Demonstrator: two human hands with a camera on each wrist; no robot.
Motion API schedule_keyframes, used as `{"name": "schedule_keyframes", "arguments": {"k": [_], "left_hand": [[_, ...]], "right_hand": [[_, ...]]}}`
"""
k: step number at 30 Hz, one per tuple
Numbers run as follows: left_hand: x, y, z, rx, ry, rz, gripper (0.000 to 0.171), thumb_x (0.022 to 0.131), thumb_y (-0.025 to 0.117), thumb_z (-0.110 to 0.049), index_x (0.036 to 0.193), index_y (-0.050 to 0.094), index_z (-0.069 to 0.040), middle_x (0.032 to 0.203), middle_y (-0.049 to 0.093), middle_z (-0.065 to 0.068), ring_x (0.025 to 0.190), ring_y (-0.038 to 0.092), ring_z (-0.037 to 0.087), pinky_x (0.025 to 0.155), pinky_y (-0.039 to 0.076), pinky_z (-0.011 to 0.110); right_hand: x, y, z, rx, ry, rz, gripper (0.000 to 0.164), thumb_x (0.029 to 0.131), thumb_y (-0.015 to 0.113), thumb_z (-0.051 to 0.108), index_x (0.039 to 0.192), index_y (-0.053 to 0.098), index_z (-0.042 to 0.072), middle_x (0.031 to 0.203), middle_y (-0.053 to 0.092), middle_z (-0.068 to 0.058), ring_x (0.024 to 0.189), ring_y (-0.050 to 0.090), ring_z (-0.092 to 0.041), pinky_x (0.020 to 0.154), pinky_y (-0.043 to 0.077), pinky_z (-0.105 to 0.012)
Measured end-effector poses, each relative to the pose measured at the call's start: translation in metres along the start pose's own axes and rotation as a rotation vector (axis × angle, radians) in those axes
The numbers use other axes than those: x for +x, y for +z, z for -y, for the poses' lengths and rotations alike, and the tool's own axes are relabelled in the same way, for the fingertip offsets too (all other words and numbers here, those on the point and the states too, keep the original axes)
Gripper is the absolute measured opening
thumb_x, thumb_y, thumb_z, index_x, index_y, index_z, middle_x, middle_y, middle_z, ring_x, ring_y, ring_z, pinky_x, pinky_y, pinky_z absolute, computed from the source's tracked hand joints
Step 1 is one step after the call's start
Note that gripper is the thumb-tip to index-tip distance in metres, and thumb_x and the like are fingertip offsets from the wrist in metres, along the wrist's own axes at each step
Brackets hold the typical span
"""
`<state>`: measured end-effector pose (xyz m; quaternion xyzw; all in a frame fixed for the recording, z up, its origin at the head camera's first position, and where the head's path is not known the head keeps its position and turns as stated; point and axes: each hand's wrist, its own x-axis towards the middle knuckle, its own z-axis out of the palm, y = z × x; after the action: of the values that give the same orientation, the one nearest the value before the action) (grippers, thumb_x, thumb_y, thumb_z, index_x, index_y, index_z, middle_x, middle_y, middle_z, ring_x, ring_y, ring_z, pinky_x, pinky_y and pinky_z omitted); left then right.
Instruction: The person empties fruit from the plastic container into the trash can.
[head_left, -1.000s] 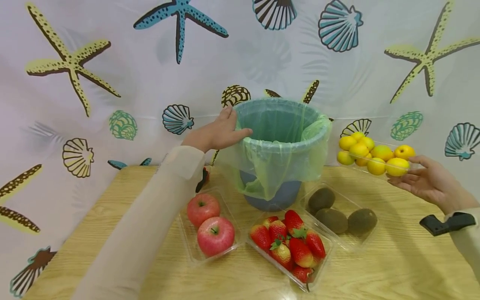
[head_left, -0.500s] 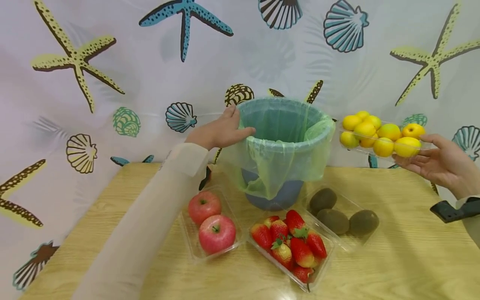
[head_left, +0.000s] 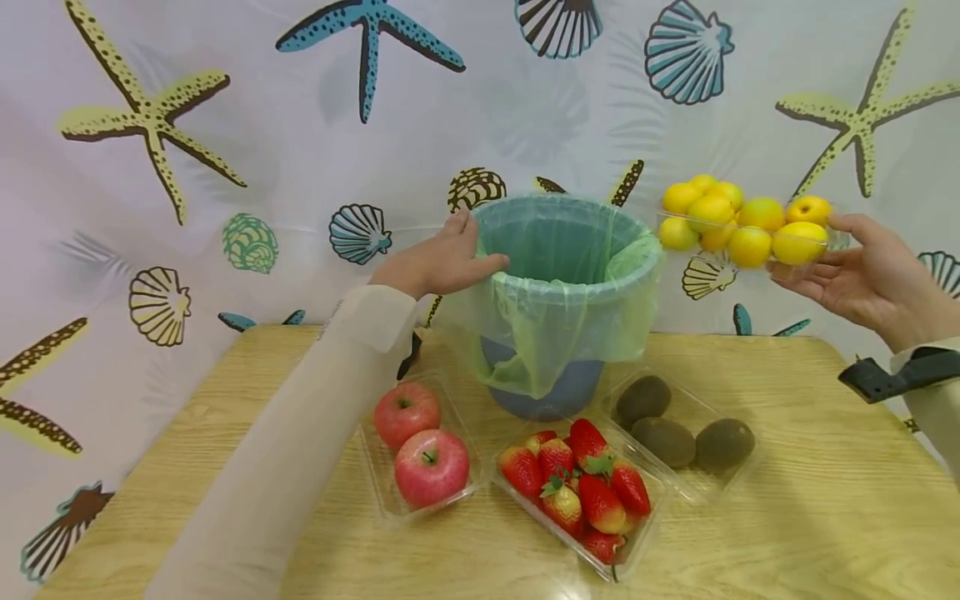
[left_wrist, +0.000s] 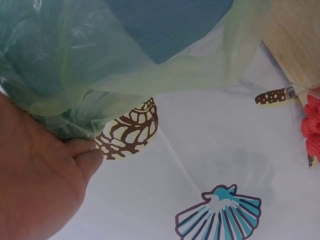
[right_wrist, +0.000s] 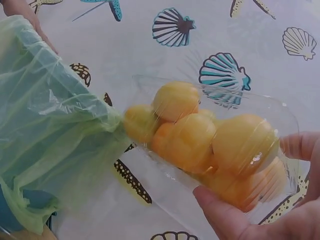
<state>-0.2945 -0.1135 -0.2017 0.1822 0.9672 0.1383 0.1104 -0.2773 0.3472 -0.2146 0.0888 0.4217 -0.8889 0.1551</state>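
Observation:
A blue trash can (head_left: 546, 404), lined with a thin green plastic bag (head_left: 562, 325), stands upright at the back of the table. My left hand (head_left: 442, 260) grips its left rim over the bag, the thumb lying across the edge. To the right of the can, my right hand (head_left: 873, 271) holds a clear plastic tray (right_wrist: 282, 112) by its right end, raised above the table. Several small round yellow fruits (head_left: 750, 246) are heaped in it. In the right wrist view the tray's far end overlaps the bag's edge.
On the wooden table (head_left: 832, 467) in front of the can are clear trays with two apples (head_left: 432, 468), several strawberries (head_left: 603, 504) and three kiwis (head_left: 663, 442). A curtain printed with shells and starfish (head_left: 153, 117) hangs behind.
My right hand has raised the tray of yellow fruits and, over the last half second, brought it left towards the trash can. My left hand stays on the rim.

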Motion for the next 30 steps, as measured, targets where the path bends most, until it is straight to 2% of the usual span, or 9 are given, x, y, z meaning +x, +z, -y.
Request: {"name": "schedule_keyframes", "arguments": {"k": [6,14,22,25,30], "left_hand": [[0.001,0.002,-0.002,-0.002,-0.005,0.006,0.088,0.098,0.031,-0.056,0.15,-0.013,-0.001,0.157,-0.024,0.013,0.146,-0.018,0.025,0.12,0.006,0.045],[0.001,0.0,0.001,0.021,-0.006,-0.001,0.086,0.099,0.031,-0.054,0.15,-0.013,0.0,0.157,-0.024,0.015,0.146,-0.019,0.026,0.12,0.006,0.045],[0.003,0.001,0.0,0.014,-0.011,0.004,0.086,0.099,0.031,-0.053,0.15,-0.012,0.0,0.157,-0.023,0.014,0.147,-0.018,0.026,0.12,0.006,0.046],[0.004,0.0,0.0,0.02,-0.009,0.004,0.085,0.1,0.031,-0.052,0.15,-0.012,0.001,0.157,-0.024,0.015,0.146,-0.018,0.027,0.12,0.005,0.046],[0.003,-0.003,-0.001,0.032,-0.024,0.002,0.084,0.1,0.03,-0.052,0.15,-0.011,0.001,0.157,-0.023,0.016,0.147,-0.017,0.027,0.12,0.004,0.045]], "right_hand": [[-0.001,0.012,-0.001,0.051,0.003,0.009,0.04,0.093,0.063,0.027,0.13,0.047,0.025,0.132,0.04,-0.005,0.113,0.058,-0.029,0.11,0.036,-0.032],[0.003,0.047,-0.006,-0.016,0.003,0.053,0.036,0.092,0.064,0.027,0.125,0.053,0.017,0.131,0.041,-0.011,0.121,0.052,-0.027,0.109,0.037,-0.036],[0.016,0.076,-0.016,-0.043,0.058,0.103,0.039,0.094,0.062,0.027,0.128,0.049,0.015,0.132,0.042,-0.012,0.124,0.048,-0.027,0.106,0.041,-0.038],[0.023,0.087,-0.02,-0.065,0.065,0.112,0.046,0.094,0.061,0.026,0.134,0.042,0.016,0.135,0.04,-0.012,0.13,0.042,-0.026,0.106,0.04,-0.038],[0.034,0.108,-0.03,-0.135,0.095,0.124,0.07,0.095,0.058,0.027,0.149,0.015,0.019,0.139,0.034,-0.008,0.134,0.035,-0.021,0.11,0.035,-0.034]]}}
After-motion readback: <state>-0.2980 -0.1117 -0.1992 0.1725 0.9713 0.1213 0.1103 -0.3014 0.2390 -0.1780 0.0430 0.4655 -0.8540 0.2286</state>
